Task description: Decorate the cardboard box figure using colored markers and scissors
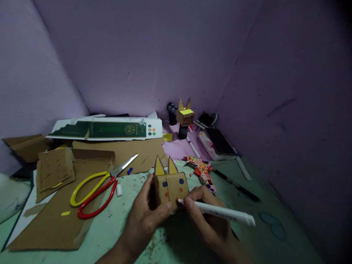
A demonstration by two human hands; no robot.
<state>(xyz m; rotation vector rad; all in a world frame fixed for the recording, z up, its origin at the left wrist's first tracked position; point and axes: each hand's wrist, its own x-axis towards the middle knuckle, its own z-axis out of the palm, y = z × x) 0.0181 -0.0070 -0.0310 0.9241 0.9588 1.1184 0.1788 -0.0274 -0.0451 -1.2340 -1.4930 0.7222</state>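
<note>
A small cardboard box [172, 187] with two pointed yellow ears and purple edging is gripped by my left hand [145, 211], thumb on its lower front. Two dark blue dots and several reddish-brown dots mark its front face. Between the fingers of my right hand [210, 220] is a white marker [224, 212], whose tip touches the lower part of that face beside a red spot. The marker's cap [118, 190], or one like it, lies on the table to the left. My right fingers hide the box's lower right corner.
Scissors [101, 190] with yellow and red handles lie on cardboard [63, 227] at left. Behind stands another eared cardboard box [185, 116] on a dark cylinder. To the right are a patterned scrap [202, 170], a black pen [236, 185] and a phone [219, 141].
</note>
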